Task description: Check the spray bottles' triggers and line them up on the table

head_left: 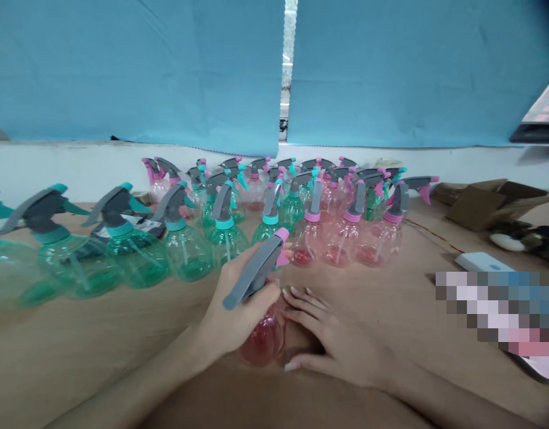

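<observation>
The left hand (230, 316) is closed around the sprayer (255, 269) of the pink bottle (264, 341), which stands near the front edge of the bench (100, 339). The right hand (341, 345) lies against its side, fingers loosely spread. I think this hand should press firmly, so the pink bottle stays upright.

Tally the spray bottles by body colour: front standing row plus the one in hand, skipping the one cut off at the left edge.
Green spray bottles: 5
Pink spray bottles: 3
Held pink spray bottle, in left hand: 1
Total: 9
</observation>
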Motion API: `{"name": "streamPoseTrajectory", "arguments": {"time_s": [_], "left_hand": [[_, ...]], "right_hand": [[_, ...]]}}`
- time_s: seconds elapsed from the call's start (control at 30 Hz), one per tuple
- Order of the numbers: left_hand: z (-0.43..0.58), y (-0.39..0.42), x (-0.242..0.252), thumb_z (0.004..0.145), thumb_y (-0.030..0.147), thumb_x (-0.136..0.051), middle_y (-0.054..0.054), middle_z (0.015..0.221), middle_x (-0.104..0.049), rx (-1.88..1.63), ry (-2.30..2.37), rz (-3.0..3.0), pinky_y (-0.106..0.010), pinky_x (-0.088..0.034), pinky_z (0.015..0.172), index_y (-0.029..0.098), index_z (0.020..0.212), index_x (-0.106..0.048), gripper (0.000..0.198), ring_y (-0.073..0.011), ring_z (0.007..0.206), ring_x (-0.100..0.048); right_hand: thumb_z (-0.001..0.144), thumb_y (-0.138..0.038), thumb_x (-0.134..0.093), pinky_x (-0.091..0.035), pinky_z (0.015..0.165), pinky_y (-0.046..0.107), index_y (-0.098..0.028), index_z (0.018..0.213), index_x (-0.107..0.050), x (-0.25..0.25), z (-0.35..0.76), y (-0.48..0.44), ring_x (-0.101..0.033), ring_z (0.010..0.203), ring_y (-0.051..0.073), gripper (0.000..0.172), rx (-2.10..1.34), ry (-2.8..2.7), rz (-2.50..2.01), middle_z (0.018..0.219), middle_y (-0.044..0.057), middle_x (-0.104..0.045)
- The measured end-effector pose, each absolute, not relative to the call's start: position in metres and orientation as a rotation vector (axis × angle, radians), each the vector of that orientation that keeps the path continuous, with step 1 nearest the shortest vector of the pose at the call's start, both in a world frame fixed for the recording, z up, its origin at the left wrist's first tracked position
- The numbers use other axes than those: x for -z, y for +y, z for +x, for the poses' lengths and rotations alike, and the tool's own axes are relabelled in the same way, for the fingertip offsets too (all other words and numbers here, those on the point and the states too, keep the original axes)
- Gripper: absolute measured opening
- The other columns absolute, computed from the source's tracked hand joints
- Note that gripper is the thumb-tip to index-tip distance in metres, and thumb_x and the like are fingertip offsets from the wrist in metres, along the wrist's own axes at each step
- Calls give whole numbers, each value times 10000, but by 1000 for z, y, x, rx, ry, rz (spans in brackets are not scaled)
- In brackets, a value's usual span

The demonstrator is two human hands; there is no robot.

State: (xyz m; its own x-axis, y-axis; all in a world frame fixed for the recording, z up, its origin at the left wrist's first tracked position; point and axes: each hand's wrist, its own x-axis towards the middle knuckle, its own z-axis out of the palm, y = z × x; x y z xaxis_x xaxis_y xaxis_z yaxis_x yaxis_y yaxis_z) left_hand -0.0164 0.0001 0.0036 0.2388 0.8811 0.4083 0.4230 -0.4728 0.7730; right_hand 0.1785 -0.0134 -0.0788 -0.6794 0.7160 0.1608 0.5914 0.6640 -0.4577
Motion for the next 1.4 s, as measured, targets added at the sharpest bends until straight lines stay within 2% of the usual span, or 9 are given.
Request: {"name": "streamPoseTrajectory", "arguments": {"time_s": [0.6,0.9,1.1,1.4], "left_hand": [[-18,0,-5,747,192,-466,37,693,-558,-1141,1187,2053,-280,-468,579,258,781,-491,79,-156,611,-569],[-18,1,-1,754,182,-477,47,671,-540,-1167,1167,2053,-283,-454,566,252,725,-462,78,-156,603,-575],[-19,0,-1,735,161,-495,37,692,-562,-1167,1196,2015,-278,-460,593,245,739,-479,86,-160,651,-589],[-17,0,-4,720,209,-488,37,658,-520,-1164,1219,2023,-268,-446,568,242,720,-453,48,-153,602,-537]], "right_hand": [[802,-619,-533,-211,1124,493,-214,1377,-417,82,180,-14,-221,1381,271,713,-567,-2531,-1043,1477,76,-326],[808,-644,-499,-197,1128,485,-200,1382,-406,82,180,-13,-210,1384,264,732,-565,-2563,-1062,1488,75,-295],[839,-608,-487,-208,1128,478,-213,1380,-408,82,181,-14,-219,1383,253,675,-567,-2553,-1075,1493,58,-289],[840,-616,-476,-206,1128,475,-198,1376,-415,79,181,-15,-228,1380,252,683,-582,-2550,-1083,1488,69,-291]]}}
